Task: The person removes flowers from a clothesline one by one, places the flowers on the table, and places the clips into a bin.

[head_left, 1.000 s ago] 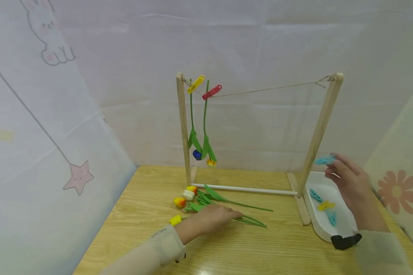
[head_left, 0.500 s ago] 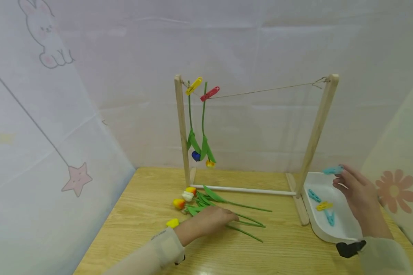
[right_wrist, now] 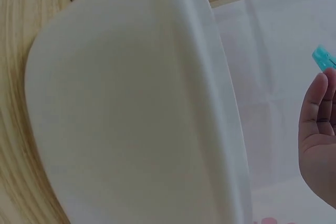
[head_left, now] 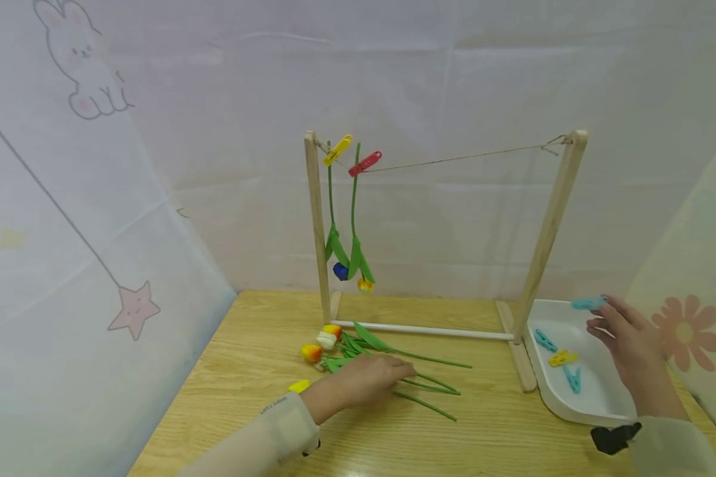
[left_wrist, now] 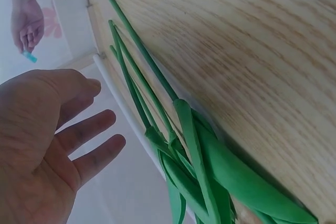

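The pale blue clothespin (head_left: 587, 303) is pinched in the right hand (head_left: 631, 339). The left hand (left_wrist: 44, 135) (fingers parted) hovers near green stems (left_wrist: 142, 45).

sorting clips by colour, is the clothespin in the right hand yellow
No, the right hand pinches a light-blue clothespin.
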{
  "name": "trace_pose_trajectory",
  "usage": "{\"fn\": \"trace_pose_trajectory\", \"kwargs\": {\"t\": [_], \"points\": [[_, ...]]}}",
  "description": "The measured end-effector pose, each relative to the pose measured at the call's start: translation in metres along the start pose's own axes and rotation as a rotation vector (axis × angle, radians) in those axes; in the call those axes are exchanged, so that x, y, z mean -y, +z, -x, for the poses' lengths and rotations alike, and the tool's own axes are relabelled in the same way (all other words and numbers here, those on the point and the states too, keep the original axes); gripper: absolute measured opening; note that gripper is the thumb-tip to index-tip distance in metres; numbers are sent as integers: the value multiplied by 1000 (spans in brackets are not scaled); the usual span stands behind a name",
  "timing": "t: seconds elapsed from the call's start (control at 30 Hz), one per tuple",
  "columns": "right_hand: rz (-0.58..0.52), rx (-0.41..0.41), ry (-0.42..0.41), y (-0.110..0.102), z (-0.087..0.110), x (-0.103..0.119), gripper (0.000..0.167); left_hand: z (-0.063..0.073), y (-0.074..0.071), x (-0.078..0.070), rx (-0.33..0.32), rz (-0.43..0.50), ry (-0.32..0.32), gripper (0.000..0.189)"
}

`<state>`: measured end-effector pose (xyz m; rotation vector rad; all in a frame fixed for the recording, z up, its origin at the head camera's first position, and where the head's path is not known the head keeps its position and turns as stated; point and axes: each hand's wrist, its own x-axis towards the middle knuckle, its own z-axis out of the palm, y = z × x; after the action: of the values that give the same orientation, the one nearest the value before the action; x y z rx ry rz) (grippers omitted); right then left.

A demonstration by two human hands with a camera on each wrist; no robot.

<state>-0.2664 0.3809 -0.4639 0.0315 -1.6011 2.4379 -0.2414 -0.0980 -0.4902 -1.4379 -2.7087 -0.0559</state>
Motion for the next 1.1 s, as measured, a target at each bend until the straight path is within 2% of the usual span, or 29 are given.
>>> {"fn": "trace_pose_trajectory", "kwargs": {"t": [0.1, 0.2, 0.37, 0.47, 0.73, 0.97, 1.1], "points": [[38, -48, 16, -4, 0, -2, 27, 0, -2, 1, 5, -9, 3, 45], [74, -84, 31, -8, 1, -5, 38, 0, -4, 2, 22, -22, 3, 50], [74, -112, 54, -13, 0, -7, 61, 2, -7, 5, 66, -54, -13, 61], [76, -124, 66, -14, -1, -8, 68, 3, -7, 7, 90, -57, -37, 65], [52, -129, 55, -16, -1, -7, 42, 7, -21, 12, 88, -81, -79, 73], [95, -146, 62, -9, -2, -5, 48, 16, -41, 19, 54, -46, -131, 77], [113, -112, 34, -2, -4, -1, 40, 19, -53, 24, 19, -53, -138, 77]]}}
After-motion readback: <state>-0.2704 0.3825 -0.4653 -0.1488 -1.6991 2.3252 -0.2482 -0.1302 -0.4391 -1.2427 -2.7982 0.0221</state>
